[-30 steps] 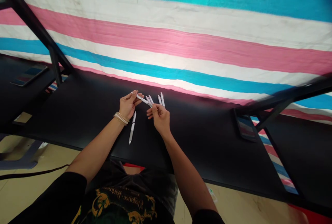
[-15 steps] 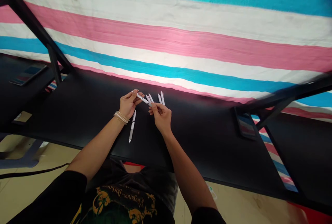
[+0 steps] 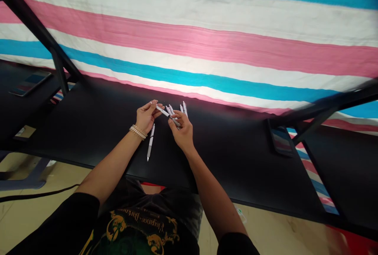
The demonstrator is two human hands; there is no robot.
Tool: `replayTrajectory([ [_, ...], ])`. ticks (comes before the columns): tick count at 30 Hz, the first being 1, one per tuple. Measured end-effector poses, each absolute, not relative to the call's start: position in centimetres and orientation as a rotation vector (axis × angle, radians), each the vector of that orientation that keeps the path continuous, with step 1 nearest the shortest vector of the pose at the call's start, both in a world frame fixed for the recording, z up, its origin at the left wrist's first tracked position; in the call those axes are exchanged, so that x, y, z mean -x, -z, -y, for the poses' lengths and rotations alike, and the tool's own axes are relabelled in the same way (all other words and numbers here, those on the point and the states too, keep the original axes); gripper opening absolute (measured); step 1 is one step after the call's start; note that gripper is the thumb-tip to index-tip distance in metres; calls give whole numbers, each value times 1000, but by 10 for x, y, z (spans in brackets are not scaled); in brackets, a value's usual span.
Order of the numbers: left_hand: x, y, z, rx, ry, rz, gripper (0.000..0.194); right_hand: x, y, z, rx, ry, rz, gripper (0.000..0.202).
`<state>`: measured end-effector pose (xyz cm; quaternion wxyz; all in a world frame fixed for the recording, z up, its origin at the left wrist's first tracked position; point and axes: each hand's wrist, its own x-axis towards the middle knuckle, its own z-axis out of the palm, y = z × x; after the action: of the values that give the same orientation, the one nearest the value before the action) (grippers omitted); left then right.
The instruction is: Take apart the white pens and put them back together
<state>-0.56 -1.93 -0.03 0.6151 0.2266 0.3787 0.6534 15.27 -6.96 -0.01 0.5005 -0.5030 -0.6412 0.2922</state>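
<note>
Nearest on the black bench [image 3: 97, 129], one white pen [image 3: 150, 143] lies free, lengthwise near to far, just beside the left wrist with its bead bracelet [image 3: 137, 131]. Above it, the left hand [image 3: 146, 116] pinches the left end of a second white pen, the held pen [image 3: 165, 114], between thumb and fingertips. The right hand [image 3: 183, 129] pinches the same pen at its right end, near the grey tip section. The held pen sits slightly above the bench, slanting from far left to near right.

To do the step well, in judgement: keep the barrel steady in the left hand and work only the tip end with the right, in line with the barrel.

Just beyond the hands lie several spare white pens [image 3: 183, 108], close together. Farthest, a striped cloth [image 3: 206, 46] hangs behind the bench.
</note>
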Motion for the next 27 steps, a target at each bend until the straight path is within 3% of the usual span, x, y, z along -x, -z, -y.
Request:
replayTrajectory([
  [8,13,3,13,-407,-1598,-838,25,-161,-1,69,1337,-168,1770,34],
  [14,18,3,12,-303,-1606,-793,16,-166,-6,69,1314,-199,1658,29],
  [27,-1,1,23,-508,-1490,-861,31,-147,1,76,1173,-243,1722,29],
])
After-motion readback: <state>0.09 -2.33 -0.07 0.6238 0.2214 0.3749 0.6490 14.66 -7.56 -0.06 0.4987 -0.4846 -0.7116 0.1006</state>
